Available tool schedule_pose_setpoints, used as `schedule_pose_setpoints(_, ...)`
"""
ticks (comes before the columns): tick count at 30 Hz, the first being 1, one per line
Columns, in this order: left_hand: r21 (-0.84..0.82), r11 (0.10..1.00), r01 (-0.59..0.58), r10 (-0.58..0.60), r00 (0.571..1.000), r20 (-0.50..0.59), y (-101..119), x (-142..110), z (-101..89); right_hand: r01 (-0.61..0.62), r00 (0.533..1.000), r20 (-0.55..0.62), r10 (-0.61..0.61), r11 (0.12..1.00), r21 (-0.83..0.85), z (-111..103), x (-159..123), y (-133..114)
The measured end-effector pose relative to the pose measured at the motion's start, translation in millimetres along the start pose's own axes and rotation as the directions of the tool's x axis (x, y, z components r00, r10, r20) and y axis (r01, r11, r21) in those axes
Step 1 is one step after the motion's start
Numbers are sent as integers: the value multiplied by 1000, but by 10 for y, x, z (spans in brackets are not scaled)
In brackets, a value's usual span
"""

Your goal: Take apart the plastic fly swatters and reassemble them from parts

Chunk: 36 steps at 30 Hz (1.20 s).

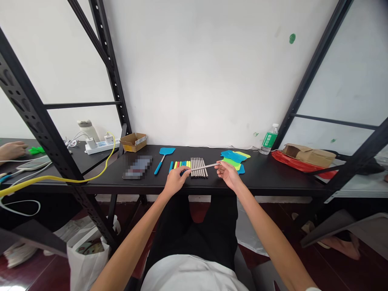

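A thin silvery metal rod [204, 166] stretches between my two hands, just above the table. My left hand [176, 180] is closed around its left end, while the fingertips of my right hand [228, 173] pinch its right end. Beneath it lies a row of similar metal rods [198, 171], side by side. Just left of these are several blue, yellow and red handle tubes [181, 164], partly hidden by my left hand. Behind my right hand is a loose pile of blue and green-yellow flat swatter heads [233, 161]. A blue fly swatter [164, 159] with a metal shaft lies further left.
On the black table [273, 178], a blurred phone-like slab [138, 167] and a cardboard box [133, 142] are at the left. A water bottle [269, 139] and a brown paper bag [309, 155] on red plastic stand right. A yellow cable [100, 171] crosses near the left post. Another person's hand [13, 150] is far left.
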<state>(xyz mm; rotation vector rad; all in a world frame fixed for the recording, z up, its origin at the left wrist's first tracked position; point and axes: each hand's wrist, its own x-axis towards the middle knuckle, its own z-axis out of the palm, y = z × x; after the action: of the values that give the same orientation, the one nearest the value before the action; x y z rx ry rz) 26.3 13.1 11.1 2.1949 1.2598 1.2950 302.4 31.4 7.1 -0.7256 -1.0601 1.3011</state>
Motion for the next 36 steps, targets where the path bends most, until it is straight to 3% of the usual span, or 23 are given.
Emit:
schedule_pose_setpoints(4, -129, 992, -5, -3, 998, -57, 14, 18, -26, 10, 1000, 5, -9, 997, -72, 1, 8, 27)
schedule_pose_setpoints(10, -319, 947, 26, -68, 990, -121, 0, 37, -80, 52, 991, 134, -7, 941, -333, 29, -15, 55)
schedule_pose_setpoints(17, -401, 915, 46, -104, 987, -124, -30, 49, -90, 116, 966, 258, 22, 855, -506, 73, -44, 57)
schedule_pose_setpoints(25, -330, 943, 42, -53, 998, -26, 3, 36, -108, 112, 982, 186, -37, 906, -409, 39, -16, 62)
schedule_pose_setpoints(36, -296, 954, 46, -49, 999, -1, -45, 42, -78, 112, 987, 151, -60, 925, -362, 49, -16, 62)
